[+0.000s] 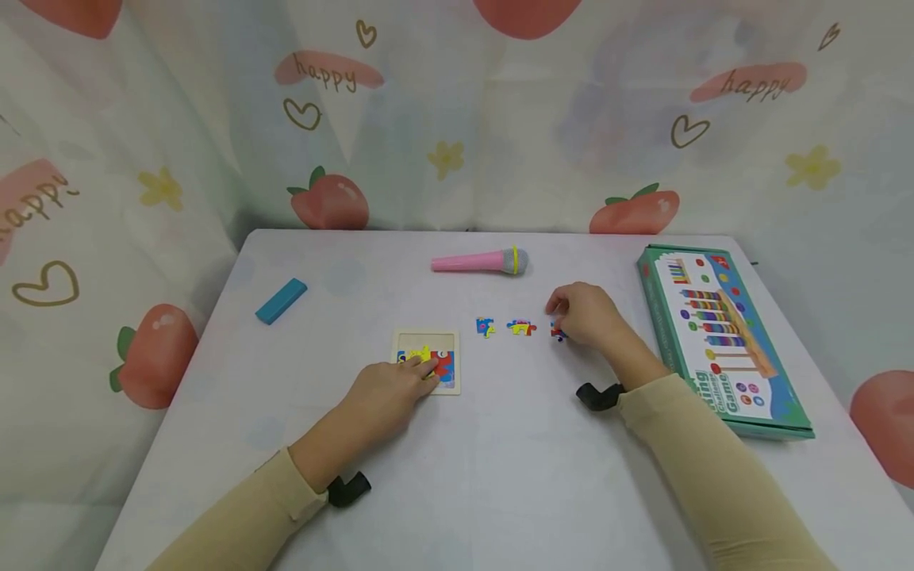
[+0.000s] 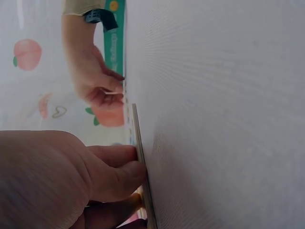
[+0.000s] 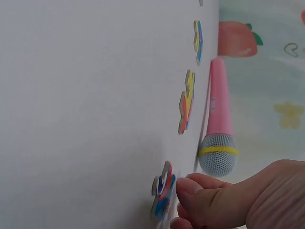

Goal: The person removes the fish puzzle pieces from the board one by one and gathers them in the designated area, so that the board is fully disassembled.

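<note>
My left hand point(image 1: 389, 392) rests on a small square wooden puzzle board point(image 1: 417, 338), its fingers lying over the coloured pieces in the lower part. In the left wrist view the thumb point(image 2: 128, 176) meets the board's thin edge point(image 2: 137, 129). My right hand point(image 1: 589, 316) is bent over a red and blue puzzle piece point(image 3: 163, 193) on the table. Its thumb is right beside that piece, and a firm grip does not show. To its left lie a yellow and red piece point(image 1: 522, 327) and a blue and yellow piece point(image 1: 485, 326).
A pink toy microphone point(image 1: 471, 262) lies behind the loose pieces. At the back left is a blue block point(image 1: 282, 301). A green toy box point(image 1: 728, 333) lies along the table's right side, near the right forearm. A printed curtain hangs behind the white table point(image 1: 500, 476).
</note>
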Motion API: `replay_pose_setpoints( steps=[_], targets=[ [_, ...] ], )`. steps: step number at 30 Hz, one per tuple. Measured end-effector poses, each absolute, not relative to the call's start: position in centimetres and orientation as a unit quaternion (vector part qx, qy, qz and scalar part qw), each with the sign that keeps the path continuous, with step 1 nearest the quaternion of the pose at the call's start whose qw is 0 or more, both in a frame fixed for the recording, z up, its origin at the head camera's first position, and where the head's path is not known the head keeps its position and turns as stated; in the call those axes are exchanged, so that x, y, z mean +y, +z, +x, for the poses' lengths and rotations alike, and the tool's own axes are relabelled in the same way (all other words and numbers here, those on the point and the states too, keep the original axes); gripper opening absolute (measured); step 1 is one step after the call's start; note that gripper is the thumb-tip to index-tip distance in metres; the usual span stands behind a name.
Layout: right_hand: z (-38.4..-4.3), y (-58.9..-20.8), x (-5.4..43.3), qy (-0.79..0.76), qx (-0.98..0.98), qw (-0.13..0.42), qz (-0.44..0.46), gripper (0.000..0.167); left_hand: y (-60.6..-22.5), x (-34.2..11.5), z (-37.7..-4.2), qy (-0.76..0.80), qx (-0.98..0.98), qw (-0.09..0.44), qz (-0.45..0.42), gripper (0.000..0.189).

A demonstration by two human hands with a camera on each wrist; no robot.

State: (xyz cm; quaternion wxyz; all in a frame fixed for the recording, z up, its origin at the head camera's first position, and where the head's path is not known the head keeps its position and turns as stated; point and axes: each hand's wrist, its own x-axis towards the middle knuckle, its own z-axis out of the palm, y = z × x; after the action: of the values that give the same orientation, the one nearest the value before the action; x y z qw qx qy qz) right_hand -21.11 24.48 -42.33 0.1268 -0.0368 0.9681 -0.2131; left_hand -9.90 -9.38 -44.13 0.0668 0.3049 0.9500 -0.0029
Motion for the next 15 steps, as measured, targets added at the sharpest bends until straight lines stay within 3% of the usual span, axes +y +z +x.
replay_pose_setpoints(
  steps=[10,15],
  targets=[
    [-20.2,-41.1,19.9,-0.274,0.949,0.113,-0.109,0.024,-43.9,-9.1,-9.7,-0.02,0.948,0.05,0.314,0.042],
    [-19.3,-40.8,16.4,-0.297,0.931,0.135,-0.162,0.025,-44.1,-9.0,-9.8,-0.017,0.948,0.047,0.314,0.04]
  ],
)
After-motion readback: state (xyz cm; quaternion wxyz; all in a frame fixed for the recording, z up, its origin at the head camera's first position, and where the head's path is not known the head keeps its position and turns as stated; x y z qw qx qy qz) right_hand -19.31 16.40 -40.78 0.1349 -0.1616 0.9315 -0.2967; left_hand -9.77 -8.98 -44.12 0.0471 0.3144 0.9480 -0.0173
